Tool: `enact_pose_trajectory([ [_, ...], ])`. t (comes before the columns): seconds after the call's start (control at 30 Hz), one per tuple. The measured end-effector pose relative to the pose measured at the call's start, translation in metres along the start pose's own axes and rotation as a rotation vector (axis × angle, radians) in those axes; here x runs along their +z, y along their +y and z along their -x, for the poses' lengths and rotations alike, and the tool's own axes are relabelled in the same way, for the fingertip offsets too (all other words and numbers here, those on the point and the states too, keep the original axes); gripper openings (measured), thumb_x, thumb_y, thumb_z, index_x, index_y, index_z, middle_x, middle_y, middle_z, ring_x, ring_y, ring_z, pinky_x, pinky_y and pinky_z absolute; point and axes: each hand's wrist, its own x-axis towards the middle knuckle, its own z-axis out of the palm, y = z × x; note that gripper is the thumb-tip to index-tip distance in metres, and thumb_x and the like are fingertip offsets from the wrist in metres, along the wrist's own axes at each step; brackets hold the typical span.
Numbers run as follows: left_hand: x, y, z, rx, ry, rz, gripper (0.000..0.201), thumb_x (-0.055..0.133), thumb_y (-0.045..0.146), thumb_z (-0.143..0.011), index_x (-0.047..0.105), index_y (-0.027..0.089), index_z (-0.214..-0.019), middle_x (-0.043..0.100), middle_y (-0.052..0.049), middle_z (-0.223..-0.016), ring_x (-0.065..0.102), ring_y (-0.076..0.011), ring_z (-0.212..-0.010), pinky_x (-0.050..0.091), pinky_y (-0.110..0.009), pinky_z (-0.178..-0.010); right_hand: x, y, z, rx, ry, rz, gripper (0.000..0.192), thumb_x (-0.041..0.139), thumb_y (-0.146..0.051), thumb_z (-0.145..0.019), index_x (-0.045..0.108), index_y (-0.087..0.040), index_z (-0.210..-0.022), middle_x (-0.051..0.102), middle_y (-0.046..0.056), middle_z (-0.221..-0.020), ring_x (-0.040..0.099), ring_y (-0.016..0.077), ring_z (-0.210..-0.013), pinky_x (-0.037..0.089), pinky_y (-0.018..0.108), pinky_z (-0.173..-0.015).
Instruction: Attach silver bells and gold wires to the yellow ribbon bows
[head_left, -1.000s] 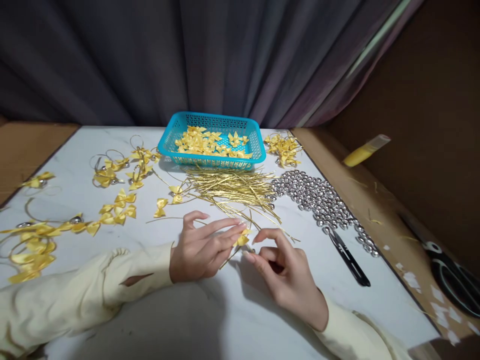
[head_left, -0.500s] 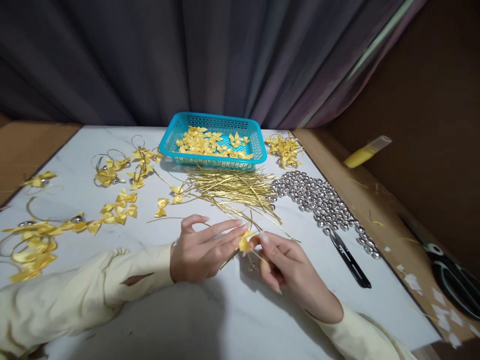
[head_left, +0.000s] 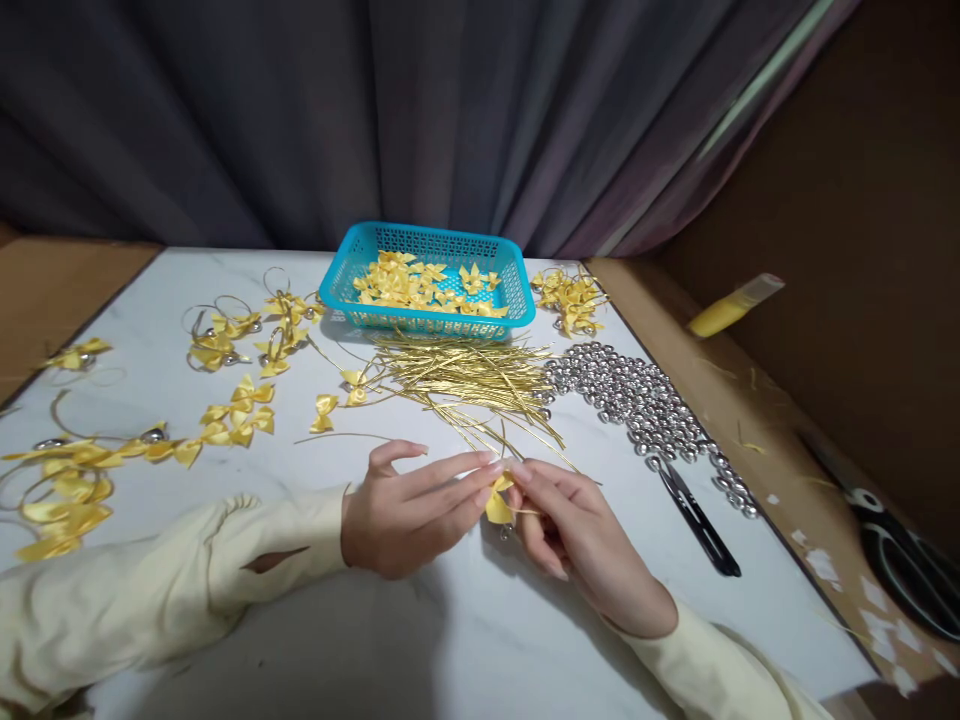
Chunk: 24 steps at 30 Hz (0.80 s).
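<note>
The blue plastic mesh basket (head_left: 427, 282) is holding yellow ribbon bows (head_left: 420, 285); your left hand (head_left: 409, 510) and right hand (head_left: 577, 530) are meeting, fingers pinching together one small yellow satin bow (head_left: 498, 505).

You get dim, warm light from above; white table (head_left: 465, 640) brightest, curtain (head_left: 450, 110) dark. Soft shadows under hands. Wide-angle bend at edges, slight blur, no glare.

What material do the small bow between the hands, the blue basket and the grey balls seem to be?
Bow: probably satin ribbon, yellow with soft sheen. Basket: likely plastic, uniform turquoise with moulded lattice walls. Balls: metal or metallised plastic, with bright mirror-like highlights.
</note>
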Motion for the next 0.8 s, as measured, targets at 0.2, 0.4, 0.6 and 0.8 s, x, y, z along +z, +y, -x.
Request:
enact_pose_trajectory([
  [0.2,-0.002,0.002,0.002,-0.001,-0.041,0.014,0.024,0.041,0.006,-0.085,0.059,0.020,-0.091,0.062,0.008,-0.116,0.043,-0.0021,-0.121,0.004,-0.027,-0.109,0.000,-0.001,-0.001,0.059,0.003,-0.012,0.036,0.046,-0.046,-0.086,0.048,-0.016,-0.066,0.037,-0.009,-0.029,0.020,0.0032,-0.028,0.015,0.016,-0.032],
  [0.4,-0.002,0.003,0.001,-0.013,-0.024,0.057,0.023,0.040,0.006,-0.085,0.057,0.020,-0.091,0.065,0.005,-0.111,0.049,-0.0042,-0.116,0.009,-0.027,-0.107,0.002,-0.001,0.000,0.017,0.047,0.016,0.035,0.044,-0.044,-0.087,0.047,-0.017,-0.065,0.036,-0.010,-0.030,0.019,0.0038,-0.030,0.016,0.016,-0.034],
  [0.6,-0.004,0.002,-0.003,-0.021,-0.012,0.103,0.022,0.035,0.009,-0.087,0.055,0.018,-0.091,0.068,0.000,-0.106,0.056,-0.0050,-0.108,0.012,-0.029,-0.105,0.004,0.005,0.006,-0.218,0.128,0.277,0.036,0.042,-0.044,-0.089,0.044,-0.018,-0.063,0.035,-0.008,-0.038,0.028,0.0054,-0.036,0.024,0.019,-0.038],
  [0.8,-0.005,0.001,-0.006,-0.019,0.014,0.103,0.019,0.037,0.009,-0.087,0.053,0.017,-0.091,0.069,-0.003,-0.101,0.060,-0.0058,-0.103,0.014,-0.031,-0.104,0.004,0.008,0.009,-0.408,0.184,0.549,0.036,0.036,-0.035,-0.093,0.043,-0.019,-0.061,0.040,-0.005,-0.046,0.035,0.0071,-0.041,0.031,0.021,-0.046],
])
